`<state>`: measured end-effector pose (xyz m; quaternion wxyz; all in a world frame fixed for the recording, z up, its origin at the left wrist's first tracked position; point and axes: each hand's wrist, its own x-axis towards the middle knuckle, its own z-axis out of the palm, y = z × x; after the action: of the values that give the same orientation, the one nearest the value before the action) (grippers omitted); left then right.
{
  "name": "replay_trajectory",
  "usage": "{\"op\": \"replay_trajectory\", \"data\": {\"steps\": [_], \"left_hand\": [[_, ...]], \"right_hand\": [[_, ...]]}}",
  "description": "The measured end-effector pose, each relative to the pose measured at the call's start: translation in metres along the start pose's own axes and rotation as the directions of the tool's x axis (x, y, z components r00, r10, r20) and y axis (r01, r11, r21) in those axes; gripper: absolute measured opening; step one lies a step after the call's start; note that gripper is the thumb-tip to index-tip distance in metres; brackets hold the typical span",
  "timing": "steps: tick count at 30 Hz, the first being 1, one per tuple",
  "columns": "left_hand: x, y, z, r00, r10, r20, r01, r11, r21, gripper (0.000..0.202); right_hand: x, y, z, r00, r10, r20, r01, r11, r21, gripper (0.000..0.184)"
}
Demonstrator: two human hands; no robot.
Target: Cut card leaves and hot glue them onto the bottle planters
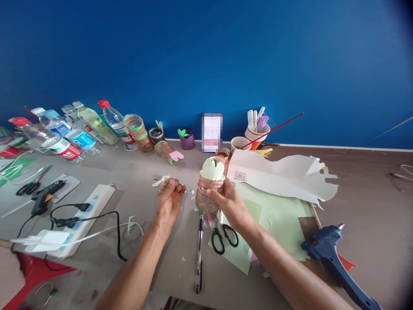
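One brown-painted jar point(203, 196), bearing a pale green paper cutout point(212, 170), is occupying the table's middle; the person's right hand point(232, 200) is gripping its side, thumb in front. One left hand point(169, 202) is hovering just left of it, fingers curling half closed toward the thumb; I cannot tell whether it is pinching anything. One pen point(200, 241) and black-handled scissors point(222, 230) are lying on the near side. One blue glue gun point(327, 246) is resting farther right.
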<state>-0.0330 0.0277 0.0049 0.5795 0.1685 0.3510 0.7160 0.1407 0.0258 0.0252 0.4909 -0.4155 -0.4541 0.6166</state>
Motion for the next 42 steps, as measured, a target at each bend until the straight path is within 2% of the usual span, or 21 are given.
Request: {"op": "replay_trajectory", "data": {"steps": [3,8,10,12,14,17,22,25,28,30,31,34,36,39,42], "left_hand": [[-0.006,-0.005,0.005,0.997,-0.001,0.074,-0.005,0.997,0.082,0.032],[-0.024,-0.02,0.011,0.976,-0.015,0.218,-0.068,0.928,0.366,0.041],[-0.028,-0.024,0.012,0.969,-0.039,0.244,-0.075,0.895,0.44,0.048],[-0.031,-0.025,0.011,0.972,-0.058,0.228,-0.057,0.883,0.467,0.046],[-0.031,-0.024,0.011,0.981,-0.071,0.178,-0.018,0.889,0.457,0.033],[-0.031,-0.025,0.01,0.987,-0.09,0.131,0.021,0.89,0.455,0.028],[-0.031,-0.027,0.007,0.974,-0.104,0.2,-0.009,0.868,0.496,0.029],[-0.026,-0.018,0.006,0.98,0.013,0.199,-0.096,0.905,0.415,0.032],[-0.015,-0.003,0.005,0.977,0.181,0.112,-0.205,0.944,0.26,0.041],[-0.009,0.006,0.004,0.975,0.217,0.042,-0.221,0.957,0.19,0.048],[-0.006,0.008,0.004,0.973,0.23,0.014,-0.229,0.956,0.182,0.047],[-0.001,0.012,0.001,0.961,0.268,-0.072,-0.251,0.95,0.187,0.026],[0.0,0.013,-0.001,0.948,0.303,-0.098,-0.281,0.94,0.193,0.026],[0.0,0.012,-0.003,0.937,0.342,-0.075,-0.321,0.925,0.201,0.023],[-0.004,0.004,-0.001,0.97,0.242,0.003,-0.236,0.942,0.238,0.027]], "right_hand": [[0.0,-0.007,0.0,0.996,0.084,0.024,-0.085,0.992,0.091,0.037],[0.002,-0.014,-0.003,0.999,0.033,0.038,-0.037,0.99,0.134,0.042],[0.003,-0.015,-0.005,1.0,0.014,0.028,-0.017,0.992,0.123,0.042],[0.003,-0.016,-0.008,1.0,-0.003,0.019,0.001,0.993,0.121,0.043],[0.002,-0.018,-0.01,0.999,-0.027,0.018,0.024,0.994,0.11,0.044],[0.002,-0.022,-0.014,0.998,-0.064,0.011,0.063,0.995,0.073,0.042],[0.002,-0.025,-0.015,0.998,-0.06,0.031,0.057,0.995,0.085,0.041],[0.001,-0.026,-0.014,0.996,-0.049,0.069,0.042,0.994,0.098,0.042],[-0.002,-0.029,-0.012,0.994,-0.028,0.109,0.014,0.992,0.126,0.042],[-0.003,-0.031,-0.012,0.992,-0.022,0.126,0.003,0.989,0.146,0.041],[-0.004,-0.031,-0.012,0.992,-0.018,0.129,-0.002,0.989,0.151,0.041],[-0.005,-0.033,-0.011,0.992,-0.008,0.128,-0.011,0.989,0.147,0.04],[-0.006,-0.033,-0.011,0.992,-0.006,0.125,-0.012,0.99,0.14,0.041],[-0.007,-0.033,-0.009,0.992,0.016,0.128,-0.031,0.993,0.116,0.045],[-0.008,-0.031,-0.006,0.989,0.041,0.141,-0.054,0.995,0.085,0.046]]}}
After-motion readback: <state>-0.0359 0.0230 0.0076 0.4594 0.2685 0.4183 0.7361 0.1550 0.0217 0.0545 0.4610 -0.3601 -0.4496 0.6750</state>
